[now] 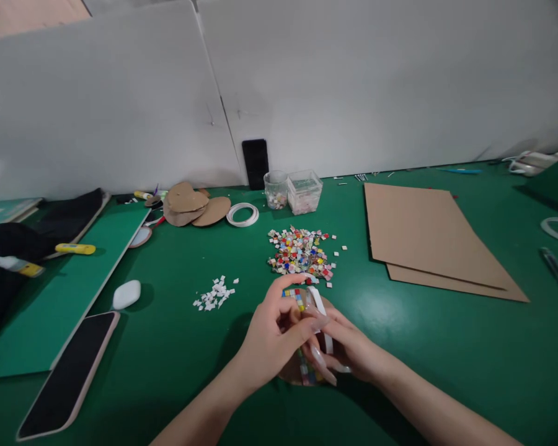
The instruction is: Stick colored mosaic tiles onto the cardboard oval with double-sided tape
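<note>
A round brown cardboard disc (289,374) with rows of coloured mosaic tiles lies under my hands at the front middle, largely covered by them. My right hand (351,347) is closed round a white roll of tape (326,331) that stands on edge above the disc. From the left, my left hand (272,328) arches over the disc, its thumb and fingertips pinched together against the right fingertips beside the roll. Whatever lies in that pinch is hidden. Just beyond the hands is a pile of small coloured mosaic tiles (302,253). White paper bits (215,293) lie to the left.
Behind the pile stand a clear cup (276,191) and a clear square box (304,193). Cardboard sheets (418,226) lie right. Cardboard discs (214,211) and a white ring (242,215) lie back left. A phone (69,375), white earbud case (127,294) and green board (74,297) occupy the left.
</note>
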### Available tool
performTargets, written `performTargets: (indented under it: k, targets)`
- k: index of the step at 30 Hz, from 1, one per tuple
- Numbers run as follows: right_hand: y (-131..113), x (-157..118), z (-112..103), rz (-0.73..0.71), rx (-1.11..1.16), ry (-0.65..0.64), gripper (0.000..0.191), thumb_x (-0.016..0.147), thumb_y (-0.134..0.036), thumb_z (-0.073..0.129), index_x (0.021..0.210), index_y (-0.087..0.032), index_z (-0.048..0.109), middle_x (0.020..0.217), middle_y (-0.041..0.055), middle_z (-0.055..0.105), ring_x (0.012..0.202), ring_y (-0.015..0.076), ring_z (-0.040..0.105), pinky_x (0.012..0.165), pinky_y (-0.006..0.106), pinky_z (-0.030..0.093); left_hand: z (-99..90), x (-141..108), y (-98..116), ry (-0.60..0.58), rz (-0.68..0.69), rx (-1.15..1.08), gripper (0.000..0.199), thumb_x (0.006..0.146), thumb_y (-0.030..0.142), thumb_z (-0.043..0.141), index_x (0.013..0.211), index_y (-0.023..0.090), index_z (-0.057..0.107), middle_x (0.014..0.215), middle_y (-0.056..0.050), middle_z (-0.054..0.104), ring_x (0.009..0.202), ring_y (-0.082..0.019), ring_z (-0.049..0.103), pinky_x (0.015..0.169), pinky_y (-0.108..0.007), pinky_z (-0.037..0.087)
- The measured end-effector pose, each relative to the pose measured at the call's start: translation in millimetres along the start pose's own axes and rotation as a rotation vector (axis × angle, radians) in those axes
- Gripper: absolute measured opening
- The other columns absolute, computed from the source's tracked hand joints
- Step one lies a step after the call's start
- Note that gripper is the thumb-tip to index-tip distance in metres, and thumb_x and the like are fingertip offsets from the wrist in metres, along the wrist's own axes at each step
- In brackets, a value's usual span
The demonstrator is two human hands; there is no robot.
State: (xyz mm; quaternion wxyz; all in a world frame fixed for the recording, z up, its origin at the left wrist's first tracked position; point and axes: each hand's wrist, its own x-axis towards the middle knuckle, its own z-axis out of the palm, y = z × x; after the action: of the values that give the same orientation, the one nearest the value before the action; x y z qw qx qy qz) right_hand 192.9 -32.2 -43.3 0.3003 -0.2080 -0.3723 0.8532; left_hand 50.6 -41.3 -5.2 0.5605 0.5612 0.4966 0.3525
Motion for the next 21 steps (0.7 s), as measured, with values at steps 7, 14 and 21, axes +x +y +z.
performTargets:
  k: [7, 14, 21]
  targets:
    - [4.6, 3.4, 4.5, -0.112, 0.058, 0.225, 0.046, 0.078, -0.053, 0.052, 0.051, -0.017, 0.046, 0.032, -0.0069, 0.039, 0.024, 0.0041, 0.03, 0.028, 0.018, 0.018, 0.0, -4.8, -9.3, 0.33, 0.389, 0.348, 0.014, 0.083, 0.023, 0.051, 0.076, 0.02, 0.039, 0.057, 0.007, 0.038, 0.047, -0.006, 0.038, 0.045, -0.016, 0.031]
    - [-0.8, 2.2, 12.7, -0.096, 0.119, 0.623, 0.042, 0.052, -0.05, 0.076, 0.053, -0.018, 0.05, 0.045, -0.0068, 0.041, 0.042, 0.0061, 0.037, 0.041, 0.019, 0.031, 3.9, -3.9, -10.4, 0.153, 0.744, 0.79, 0.012, 0.079, 0.014, 0.042, 0.068, 0.017, 0.045, 0.057, 0.001, 0.047, 0.049, -0.01, 0.043, 0.046, -0.022, 0.032]
    - [2.2, 3.4, 10.5, -0.135, -0.17, 0.561, 0.048, 0.065, -0.059, 0.062, 0.048, -0.018, 0.042, 0.043, -0.0072, 0.032, 0.042, 0.0057, 0.025, 0.04, 0.021, 0.022, 6.4, 1.5, -15.2, 0.225, 0.82, 0.909, 0.014, 0.076, 0.013, 0.044, 0.063, 0.015, 0.049, 0.054, 0.0, 0.049, 0.048, -0.011, 0.043, 0.045, -0.023, 0.033]
